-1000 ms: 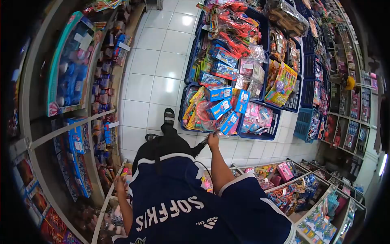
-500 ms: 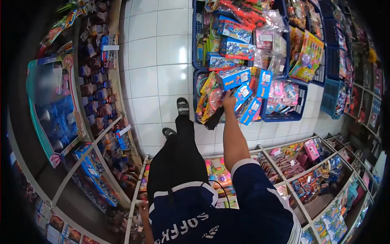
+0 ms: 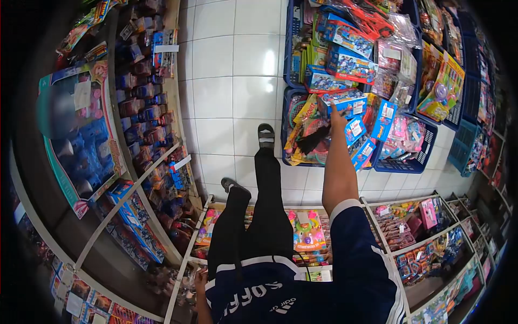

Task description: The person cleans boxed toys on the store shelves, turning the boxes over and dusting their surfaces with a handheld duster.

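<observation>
My right hand (image 3: 336, 115) is closed at the lower left edge of a blue toy box (image 3: 353, 106), its fingers against the box. A black tufted duster (image 3: 314, 140) hangs beside this hand, apparently gripped by a handle that the hand hides. More blue boxes (image 3: 385, 120) lie tilted to the right, over colourful packets in a blue basket (image 3: 287, 121). Down at the lower left, my left hand (image 3: 201, 282) is near a shelf edge with its fingers curled. A small pale thing may be in them, too blurred to name.
Further blue baskets (image 3: 429, 156) full of packaged toys stand on the white tile floor (image 3: 256, 102). Shelves (image 3: 171, 75) of small toys run along the left, and more shelving (image 3: 391, 216) curves behind me. A large toy pack (image 3: 75, 143) sits on the left shelf.
My right hand has moved up against the toy box, and the black duster has moved up with it. The view has shifted, so the scene lies further right.
</observation>
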The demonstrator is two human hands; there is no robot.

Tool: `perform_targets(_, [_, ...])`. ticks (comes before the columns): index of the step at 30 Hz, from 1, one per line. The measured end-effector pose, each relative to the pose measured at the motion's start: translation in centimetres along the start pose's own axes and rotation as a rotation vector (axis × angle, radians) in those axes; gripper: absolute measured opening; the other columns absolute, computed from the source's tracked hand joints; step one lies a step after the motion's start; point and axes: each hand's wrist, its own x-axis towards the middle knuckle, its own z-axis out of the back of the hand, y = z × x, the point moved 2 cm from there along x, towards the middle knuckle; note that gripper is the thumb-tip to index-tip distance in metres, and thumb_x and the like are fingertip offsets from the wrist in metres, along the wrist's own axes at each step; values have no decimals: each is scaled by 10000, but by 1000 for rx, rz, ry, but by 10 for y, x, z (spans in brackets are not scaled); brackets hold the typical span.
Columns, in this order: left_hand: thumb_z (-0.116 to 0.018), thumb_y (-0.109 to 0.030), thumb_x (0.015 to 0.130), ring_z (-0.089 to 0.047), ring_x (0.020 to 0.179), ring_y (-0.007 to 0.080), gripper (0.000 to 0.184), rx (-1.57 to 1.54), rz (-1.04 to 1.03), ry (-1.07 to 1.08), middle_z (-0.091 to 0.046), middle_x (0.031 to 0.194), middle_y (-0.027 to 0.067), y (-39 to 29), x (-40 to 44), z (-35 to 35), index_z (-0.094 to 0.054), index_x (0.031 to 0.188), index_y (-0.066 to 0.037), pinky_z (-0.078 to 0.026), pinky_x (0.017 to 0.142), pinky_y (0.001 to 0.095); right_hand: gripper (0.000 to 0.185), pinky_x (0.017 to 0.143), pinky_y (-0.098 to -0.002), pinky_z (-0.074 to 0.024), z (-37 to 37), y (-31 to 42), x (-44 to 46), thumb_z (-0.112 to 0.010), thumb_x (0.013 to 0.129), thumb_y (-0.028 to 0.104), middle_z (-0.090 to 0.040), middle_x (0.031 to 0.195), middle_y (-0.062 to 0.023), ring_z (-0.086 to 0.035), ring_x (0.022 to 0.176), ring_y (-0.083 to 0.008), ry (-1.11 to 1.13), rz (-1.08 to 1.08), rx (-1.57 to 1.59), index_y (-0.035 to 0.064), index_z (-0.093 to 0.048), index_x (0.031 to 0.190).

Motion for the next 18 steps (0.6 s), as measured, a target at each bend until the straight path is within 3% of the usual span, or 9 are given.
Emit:
perform_targets(2, [-590,-134,972,-591,855,116,204,0,-30,-24,-638,957,18,-8,-2,-7,-605,1155,-45,-468,789,245,1050,953,-439,-481,-6,-7,11,-693,651,719,-603,1209,-325,-601,1138,-408,-42,-88,113,-197,-576,1150])
perform_targets(3, [-587,-123,973,-590,856,114,199,3,-59,-42,-636,956,17,-9,-5,-10,-603,1154,-41,-469,788,243,1035,956,-451,-477,2,2,-4,-680,653,710,-605,1209,-326,-601,1132,-421,-167,83,54,-198,-579,1140])
perform_targets(5, [-580,-110,974,-598,881,116,197,42,-114,22,-638,971,25,18,8,4,-594,1156,-37,-473,795,242,1024,877,-398,-511,34,36,-52,-800,662,579,-658,1151,-197,-647,1013,-277,-152,-123,-123,-165,-491,1295])
perform_targets(8, [-585,-91,962,-618,886,122,202,-74,-117,-21,-633,984,40,21,11,-8,-575,1159,-43,-507,788,262,960,729,-374,-551,48,13,-64,-758,714,582,-658,1130,-204,-679,848,-248,-111,102,-17,15,-453,1425])
perform_targets(10, [-581,-115,965,-614,847,133,200,-159,29,-139,-624,973,41,-14,11,-23,-572,1157,-61,-530,766,288,912,952,-434,-468,53,-19,-58,-665,699,696,-626,1174,-320,-611,1128,-406,-87,193,66,-102,-641,1140])
perform_targets(12, [-587,-122,960,-619,852,144,178,-289,133,-204,-618,971,44,-10,23,-31,-575,1131,-72,-537,743,292,909,959,-477,-459,90,2,-124,-688,701,668,-614,1157,-351,-582,1135,-467,15,330,-173,-108,-617,1170])
perform_targets(13, [-612,-130,939,-613,840,143,197,-459,9,-192,-607,971,38,-3,34,-38,-567,1127,-94,-539,697,289,937,960,-492,-457,93,1,-140,-683,698,681,-609,1158,-357,-571,1140,-486,73,290,-400,-121,-606,1176])
perform_targets(17, [-646,-141,911,-601,821,141,258,-459,7,-345,-604,941,40,-36,62,-58,-558,1147,-87,-518,639,266,804,1049,-381,-413,86,33,-237,-731,802,313,-549,1318,-308,-536,1260,-334,521,801,-142,-142,-409,1381])
perform_targets(18, [-647,-138,909,-606,824,148,258,-535,-10,-343,-602,949,42,-35,78,-63,-569,1150,-91,-513,635,258,711,950,-368,-476,67,20,-226,-755,784,327,-639,1185,-272,-621,1106,-326,633,763,-21,-142,-528,1268])
